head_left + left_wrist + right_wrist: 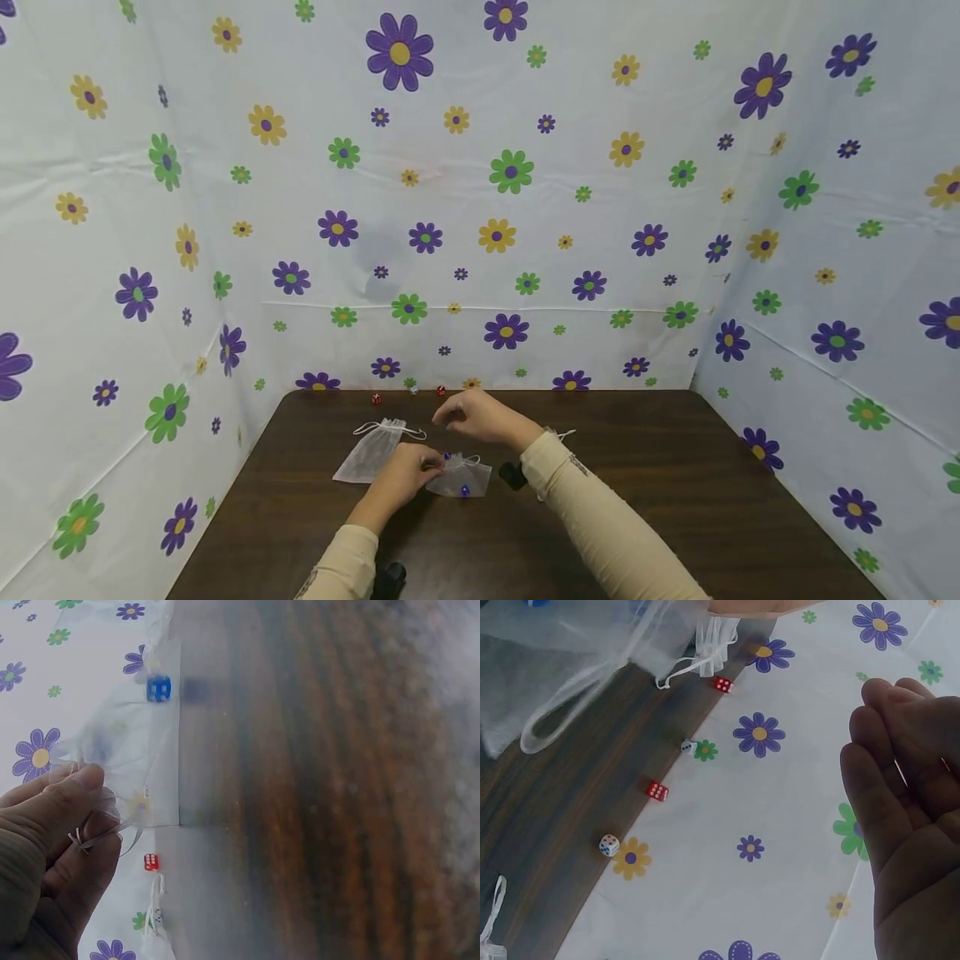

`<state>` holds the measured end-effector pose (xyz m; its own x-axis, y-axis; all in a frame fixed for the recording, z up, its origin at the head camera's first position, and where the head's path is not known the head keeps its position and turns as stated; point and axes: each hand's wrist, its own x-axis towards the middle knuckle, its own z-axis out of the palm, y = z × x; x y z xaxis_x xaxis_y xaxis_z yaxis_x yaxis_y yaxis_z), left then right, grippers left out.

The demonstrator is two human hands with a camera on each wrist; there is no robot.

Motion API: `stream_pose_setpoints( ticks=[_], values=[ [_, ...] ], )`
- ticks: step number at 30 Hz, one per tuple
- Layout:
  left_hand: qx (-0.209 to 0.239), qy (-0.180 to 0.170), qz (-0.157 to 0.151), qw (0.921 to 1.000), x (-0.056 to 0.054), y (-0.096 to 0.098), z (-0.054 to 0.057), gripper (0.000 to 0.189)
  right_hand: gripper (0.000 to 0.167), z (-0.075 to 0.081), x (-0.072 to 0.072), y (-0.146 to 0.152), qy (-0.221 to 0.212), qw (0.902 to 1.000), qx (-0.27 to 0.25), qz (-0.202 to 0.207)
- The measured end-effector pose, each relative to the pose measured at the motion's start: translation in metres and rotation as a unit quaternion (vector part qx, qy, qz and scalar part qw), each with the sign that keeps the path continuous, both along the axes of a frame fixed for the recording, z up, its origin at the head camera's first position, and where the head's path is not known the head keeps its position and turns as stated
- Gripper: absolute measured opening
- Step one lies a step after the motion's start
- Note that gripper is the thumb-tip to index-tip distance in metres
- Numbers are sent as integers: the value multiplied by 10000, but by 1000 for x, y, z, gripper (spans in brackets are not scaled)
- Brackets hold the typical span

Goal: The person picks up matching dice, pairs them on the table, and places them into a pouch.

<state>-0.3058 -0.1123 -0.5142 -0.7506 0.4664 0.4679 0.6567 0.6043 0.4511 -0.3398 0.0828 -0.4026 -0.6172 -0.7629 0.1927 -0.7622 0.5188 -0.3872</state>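
My left hand (411,468) pinches the top edge of a small sheer drawstring pouch (480,477) between thumb and fingers. A blue die (465,491) shows through the pouch's mesh, and another blue die (447,456) lies near its gathered mouth, close to my left fingertips. In the left wrist view one blue die (158,688) sits low in the pouch, its loop of white ribbon (131,840) hanging by my fingers. My right hand (483,417) hovers above and right of the pouch, fingers together and slightly bent, with nothing visible in them.
A second sheer pouch (371,454) lies flat at the left. Part of another pouch (558,435) shows behind my right sleeve. Red dice (377,399) and white dice (609,844) line the back edge of the dark wooden table (645,417), against a flowered cloth (480,275).
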Motion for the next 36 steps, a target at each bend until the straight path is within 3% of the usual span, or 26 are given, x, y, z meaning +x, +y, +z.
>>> stream_pose_setpoints(
  ticks=[8, 11, 16, 20, 29, 36],
  values=[
    [-43, 96, 108, 9999, 2, 0, 1, 10, 21, -2, 2, 1, 110, 9999, -8, -69],
    [-28, 147, 73, 9999, 2, 0, 1, 11, 20, -6, 2, 3, -35, 9999, 38, -109],
    [30, 127, 68, 9999, 3, 0, 1, 12, 18, -25, 2, 6, -610, 9968, 484, -157],
    [85, 25, 150, 9998, 3, -1, 1, 12, 13, -43, 2, 8, -828, 9937, 735, -156],
    [164, -139, 220, 9995, 5, -3, 4, 10, 10, -61, 5, 10, -442, 9951, 778, -421],
    [275, 9, 140, 9995, 6, -7, 13, 11, 7, -61, 7, 11, -471, 9963, 428, -582]
  ],
)
